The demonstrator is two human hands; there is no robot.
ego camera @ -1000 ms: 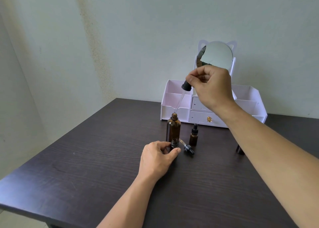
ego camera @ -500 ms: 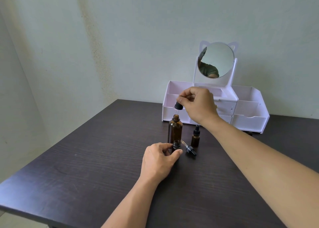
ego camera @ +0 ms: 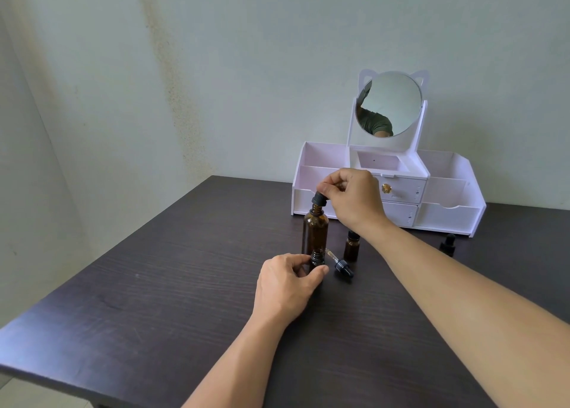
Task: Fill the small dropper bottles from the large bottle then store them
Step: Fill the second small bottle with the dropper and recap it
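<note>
A large amber bottle (ego camera: pixel 314 231) stands upright mid-table. My right hand (ego camera: pixel 354 199) pinches a black dropper cap (ego camera: pixel 319 199) right at the bottle's mouth, its glass tube down inside. In front of it, my left hand (ego camera: pixel 287 284) grips a small uncapped amber bottle (ego camera: pixel 317 258) standing on the table. A loose small dropper (ego camera: pixel 340 265) lies on its side to the right of that bottle. A second small bottle (ego camera: pixel 351 247), capped, stands behind the dropper. Another small black-capped bottle (ego camera: pixel 448 244) stands far right, beyond my right forearm.
A white organiser (ego camera: pixel 447 216) with open compartments, two drawers and a round cat-ear mirror (ego camera: pixel 390 103) stands at the back of the dark wood table (ego camera: pixel 154 299), against the wall. The table's left and front edges drop off to the floor.
My right hand has come down from high above the large bottle, lowering the dropper until its cap sits at the mouth. My left hand has stayed on the small bottle.
</note>
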